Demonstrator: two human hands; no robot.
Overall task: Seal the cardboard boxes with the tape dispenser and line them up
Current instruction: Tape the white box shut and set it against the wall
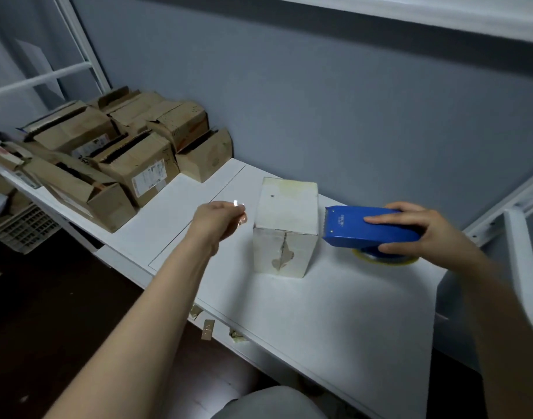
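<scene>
The box [284,228] stands on the surface [334,313]. Beside it, the left hand [216,217] pinches a tape scrap [242,218]; the right hand [422,231] grips the dispenser [368,226]. Piled boxes [123,155] gape unsealed; most work seemingly remains.
</scene>
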